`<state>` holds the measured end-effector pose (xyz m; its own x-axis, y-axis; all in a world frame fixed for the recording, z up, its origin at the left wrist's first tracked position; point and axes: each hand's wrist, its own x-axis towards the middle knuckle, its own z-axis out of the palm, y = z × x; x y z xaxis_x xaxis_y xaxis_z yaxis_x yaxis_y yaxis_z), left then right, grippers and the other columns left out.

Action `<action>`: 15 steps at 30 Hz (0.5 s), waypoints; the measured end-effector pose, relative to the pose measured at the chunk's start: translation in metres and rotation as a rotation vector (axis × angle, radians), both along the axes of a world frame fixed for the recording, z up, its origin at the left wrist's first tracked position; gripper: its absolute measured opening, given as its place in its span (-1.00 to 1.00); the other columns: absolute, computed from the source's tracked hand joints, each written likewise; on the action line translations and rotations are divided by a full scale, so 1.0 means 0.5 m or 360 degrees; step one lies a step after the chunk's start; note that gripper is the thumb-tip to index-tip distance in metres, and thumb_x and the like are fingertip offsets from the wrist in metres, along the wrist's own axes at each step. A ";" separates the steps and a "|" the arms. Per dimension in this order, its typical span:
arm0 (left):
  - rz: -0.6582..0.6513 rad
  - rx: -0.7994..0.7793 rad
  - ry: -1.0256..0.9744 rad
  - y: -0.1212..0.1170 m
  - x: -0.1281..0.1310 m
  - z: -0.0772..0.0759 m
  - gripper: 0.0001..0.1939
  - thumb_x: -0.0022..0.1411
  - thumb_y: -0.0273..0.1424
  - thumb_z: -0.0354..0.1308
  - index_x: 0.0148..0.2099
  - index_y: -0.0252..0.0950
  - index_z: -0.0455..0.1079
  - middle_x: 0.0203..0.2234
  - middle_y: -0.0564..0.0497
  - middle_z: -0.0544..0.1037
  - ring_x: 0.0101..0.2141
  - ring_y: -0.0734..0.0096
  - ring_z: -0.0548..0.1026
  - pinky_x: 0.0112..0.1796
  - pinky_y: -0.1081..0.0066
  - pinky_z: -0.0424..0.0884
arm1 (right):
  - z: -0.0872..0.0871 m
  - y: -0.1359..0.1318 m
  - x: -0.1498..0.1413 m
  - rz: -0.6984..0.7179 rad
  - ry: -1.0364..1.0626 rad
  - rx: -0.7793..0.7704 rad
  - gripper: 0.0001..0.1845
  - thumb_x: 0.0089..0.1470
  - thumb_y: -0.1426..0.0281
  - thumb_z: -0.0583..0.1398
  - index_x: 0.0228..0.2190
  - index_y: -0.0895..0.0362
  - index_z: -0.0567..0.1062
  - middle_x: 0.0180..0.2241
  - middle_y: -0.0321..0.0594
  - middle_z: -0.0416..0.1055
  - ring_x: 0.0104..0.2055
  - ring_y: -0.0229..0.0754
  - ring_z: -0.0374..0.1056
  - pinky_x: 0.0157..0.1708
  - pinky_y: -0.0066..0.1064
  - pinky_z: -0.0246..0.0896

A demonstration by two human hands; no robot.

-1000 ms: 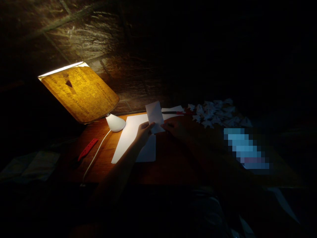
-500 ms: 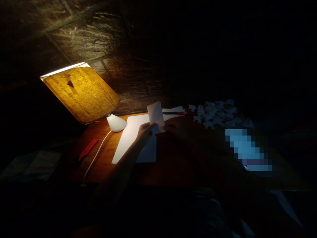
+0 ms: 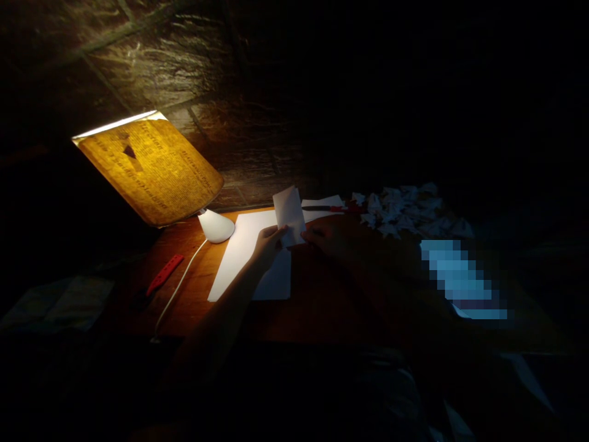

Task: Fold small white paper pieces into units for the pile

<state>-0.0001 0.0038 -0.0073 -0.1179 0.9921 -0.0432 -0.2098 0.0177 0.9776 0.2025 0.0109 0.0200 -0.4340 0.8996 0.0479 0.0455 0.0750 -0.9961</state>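
Note:
In a dark room lit by one lamp, both my hands hold a small white paper slip (image 3: 288, 212) upright above the wooden table (image 3: 322, 301). My left hand (image 3: 268, 242) pinches its lower left corner. In shadow at the slip's lower right, my right hand (image 3: 326, 236) has its fingers closed on that edge. Beneath them lies a large white paper sheet (image 3: 248, 258).
A lamp with a newspaper-covered shade (image 3: 150, 169) and white base (image 3: 216, 227) stands at the left, its cord (image 3: 177, 288) trailing forward. A red knife-like tool (image 3: 163, 274) lies left. Red-handled scissors (image 3: 331, 209) and a pile of folded paper pieces (image 3: 405, 212) sit at the back right.
The paper slip has tilted slightly to the right between my hands. The hands stay in about the same place.

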 end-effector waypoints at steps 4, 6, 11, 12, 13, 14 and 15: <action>0.0016 -0.0028 -0.0010 -0.007 0.004 0.010 -0.48 -0.09 -0.05 0.59 -0.49 -0.33 0.42 -0.69 0.11 0.40 -0.68 0.53 0.36 -0.64 0.49 0.23 | -0.002 0.001 -0.001 -0.0005 -0.0013 -0.0012 -0.49 -0.01 -0.05 0.36 -0.61 0.08 0.42 -0.61 -0.31 0.36 -0.49 -0.23 0.25 -0.47 -0.40 0.11; -0.0003 -0.0039 -0.0008 -0.012 0.005 0.020 -0.48 -0.10 -0.06 0.60 -0.49 -0.33 0.42 -0.69 0.11 0.41 -0.66 0.53 0.37 -0.62 0.50 0.26 | -0.004 0.001 -0.001 0.0011 -0.0018 -0.0031 -0.51 0.00 -0.05 0.35 -0.59 0.08 0.42 -0.61 -0.33 0.35 -0.50 -0.24 0.23 -0.48 -0.40 0.09; -0.0123 -0.0018 0.0001 -0.023 0.005 0.039 -0.45 -0.13 -0.02 0.62 -0.47 -0.34 0.44 -0.65 0.09 0.46 -0.61 0.52 0.41 -0.57 0.50 0.33 | -0.007 0.002 -0.001 0.0030 0.0009 -0.0032 -0.51 -0.02 -0.05 0.33 -0.58 0.08 0.40 -0.60 -0.35 0.31 -0.53 -0.27 0.19 -0.50 -0.40 0.04; -0.0126 -0.0021 0.0008 -0.024 0.004 0.041 -0.44 -0.13 -0.02 0.62 -0.47 -0.34 0.44 -0.65 0.09 0.46 -0.62 0.53 0.40 -0.57 0.50 0.32 | -0.008 0.002 -0.001 0.0025 0.0011 -0.0027 -0.51 -0.03 -0.06 0.33 -0.58 0.08 0.41 -0.60 -0.35 0.31 -0.53 -0.27 0.19 -0.50 -0.40 0.04; -0.0120 -0.0026 0.0018 -0.025 0.005 0.042 -0.44 -0.12 -0.01 0.61 -0.47 -0.34 0.44 -0.65 0.09 0.46 -0.62 0.53 0.39 -0.58 0.51 0.31 | -0.009 0.002 -0.002 0.0026 0.0012 -0.0023 -0.52 -0.04 -0.05 0.33 -0.58 0.08 0.41 -0.60 -0.35 0.31 -0.53 -0.26 0.20 -0.50 -0.40 0.04; -0.0112 -0.0034 0.0029 -0.026 0.005 0.043 -0.45 -0.12 -0.02 0.61 -0.48 -0.34 0.44 -0.65 0.09 0.45 -0.63 0.54 0.38 -0.59 0.51 0.29 | -0.009 0.003 -0.002 0.0032 0.0012 -0.0020 -0.52 -0.04 -0.05 0.33 -0.58 0.08 0.41 -0.60 -0.35 0.32 -0.52 -0.26 0.21 -0.49 -0.40 0.05; -0.0099 -0.0036 0.0037 -0.026 0.006 0.043 -0.46 -0.10 -0.03 0.61 -0.48 -0.34 0.44 -0.66 0.09 0.45 -0.64 0.54 0.37 -0.60 0.51 0.28 | -0.010 0.003 -0.002 0.0040 0.0013 -0.0015 -0.53 -0.04 -0.05 0.33 -0.58 0.08 0.42 -0.60 -0.34 0.33 -0.51 -0.25 0.22 -0.49 -0.40 0.07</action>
